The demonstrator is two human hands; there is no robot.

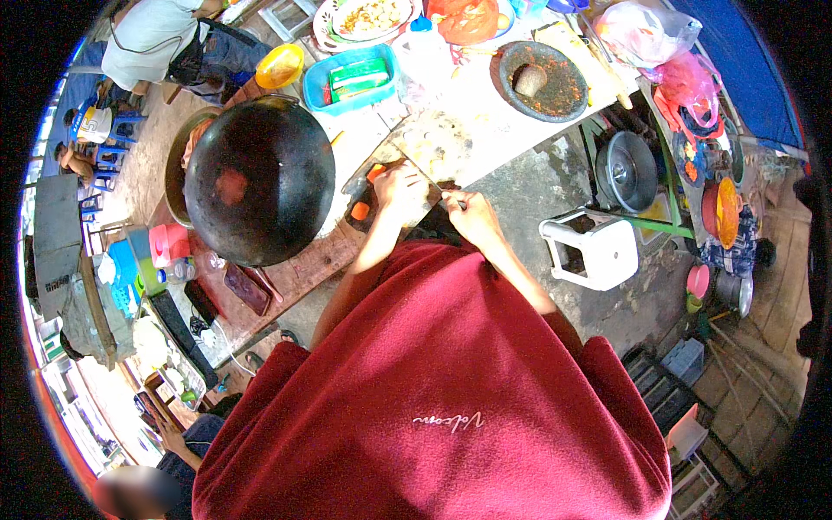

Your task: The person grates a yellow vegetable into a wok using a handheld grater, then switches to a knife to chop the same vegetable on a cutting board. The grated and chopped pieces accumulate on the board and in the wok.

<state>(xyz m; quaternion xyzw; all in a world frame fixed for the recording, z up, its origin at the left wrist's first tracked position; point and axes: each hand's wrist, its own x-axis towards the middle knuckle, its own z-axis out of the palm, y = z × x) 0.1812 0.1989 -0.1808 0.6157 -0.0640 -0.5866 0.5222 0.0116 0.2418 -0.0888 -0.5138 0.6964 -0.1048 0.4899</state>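
Observation:
My right hand (471, 215) is closed round the handle of a knife (423, 173), whose blade slants up and left past my left hand. My left hand (401, 192) is curled at the table's near edge, close beside the blade; what its fingers press on is hidden. An orange chunk (376, 172), like carrot, shows against its fingers, and a second orange piece (360, 211) lies to the left of the wrist. Just beyond both hands is a worn, stained chopping board (438, 143) with pale bits on it.
A large blackened wok (260, 180) stands left of my hands. Behind are a blue basin (351, 80) with green packets and a stone mortar (542, 81) with its pestle. A white stool (591, 250) stands at right. Other people are at left, one in a grey shirt (152, 39).

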